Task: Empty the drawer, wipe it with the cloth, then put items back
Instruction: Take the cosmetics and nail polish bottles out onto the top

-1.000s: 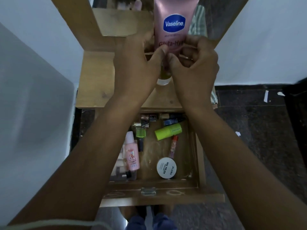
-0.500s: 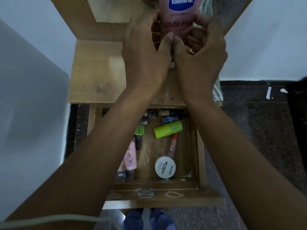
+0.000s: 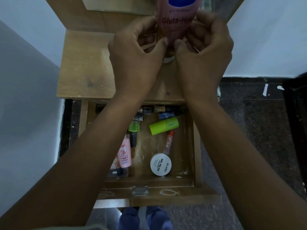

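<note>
A pink Vaseline lotion tube [image 3: 176,20] stands cap-down on the wooden table top [image 3: 83,70]. My left hand [image 3: 136,52] and my right hand [image 3: 204,47] both pinch its lower end, thumbs almost touching. Below them the open wooden drawer [image 3: 191,143] holds a lime-green tube [image 3: 163,126], a white round nail polish tin [image 3: 160,164], a small pink bottle [image 3: 124,155], an orange-capped lip stick [image 3: 168,141], a green nail polish bottle [image 3: 134,127] and several small dark items [image 3: 166,113] at its back. My left forearm hides the drawer's left part.
White walls close in on the left [image 3: 25,97] and at the back right [image 3: 265,39]. Dark speckled floor [image 3: 249,130] lies to the right of the table, with bits of white litter [image 3: 265,89]. A dark piece of furniture [image 3: 297,103] stands at the right edge.
Both hands with the lotion tube have shifted further up the view, toward the back of the table top, then settled. The drawer items have not moved.
</note>
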Demonstrator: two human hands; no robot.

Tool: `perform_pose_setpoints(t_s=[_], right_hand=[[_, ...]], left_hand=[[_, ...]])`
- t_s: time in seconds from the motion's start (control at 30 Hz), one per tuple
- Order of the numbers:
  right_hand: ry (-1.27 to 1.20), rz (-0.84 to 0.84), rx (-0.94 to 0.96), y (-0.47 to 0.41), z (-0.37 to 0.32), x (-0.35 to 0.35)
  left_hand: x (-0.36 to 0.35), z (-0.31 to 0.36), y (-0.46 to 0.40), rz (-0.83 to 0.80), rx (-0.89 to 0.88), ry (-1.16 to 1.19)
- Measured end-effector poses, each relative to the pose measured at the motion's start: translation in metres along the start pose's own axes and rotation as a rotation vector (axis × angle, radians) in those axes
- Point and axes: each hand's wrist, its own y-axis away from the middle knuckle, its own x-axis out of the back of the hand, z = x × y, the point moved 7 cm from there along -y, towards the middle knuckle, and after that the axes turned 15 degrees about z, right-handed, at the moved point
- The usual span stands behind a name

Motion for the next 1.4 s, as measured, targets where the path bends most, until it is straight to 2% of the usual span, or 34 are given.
perform_pose_setpoints(t_s=[0.2, 0.33, 0.43, 0.57, 0.67, 0.8, 0.87, 0.97, 1.1, 1.3, 1.4], right_hand=[[-0.022, -0.023, -0.001, -0.003, -0.008, 0.024], [0.011, -0.064, 0.092, 0.013, -0.026, 0.052], [0.062, -0.168, 0.187, 0.039, -0.032, 0.068], [0.111, -0.356, 0.095, 0.09, -0.013, 0.07], [0.229, -0.585, 0.026, 0.13, 0.017, 0.059], [0.627, -0.964, 0.118, 0.17, 0.054, 0.059], [0.831, -1.053, 0.158, 0.178, 0.061, 0.066], [0.994, -1.075, 0.219, 0.187, 0.064, 0.07], [1.08, -1.065, 0.257, 0.194, 0.068, 0.071], [1.062, -0.765, 0.323, 0.171, 0.067, 0.06], [1.078, -0.677, 0.368, 0.157, 0.075, 0.054]], left_hand=[[0.01, 0.006, 0.008, 0.009, 0.026, -0.002], [0.04, 0.005, 0.026, 0.024, 0.079, -0.037], [0.07, 0.003, 0.048, 0.008, 0.118, -0.099], [0.102, -0.011, 0.083, -0.104, 0.174, -0.28], [0.118, -0.034, 0.112, -0.217, 0.231, -0.466], [0.132, -0.062, 0.148, -0.36, 0.211, -0.716], [0.133, -0.068, 0.157, -0.397, 0.205, -0.803], [0.133, -0.075, 0.166, -0.415, 0.209, -0.92], [0.135, -0.083, 0.172, -0.394, 0.226, -0.935], [0.139, -0.087, 0.165, -0.34, 0.224, -0.914], [0.136, -0.091, 0.165, -0.324, 0.234, -0.885]])
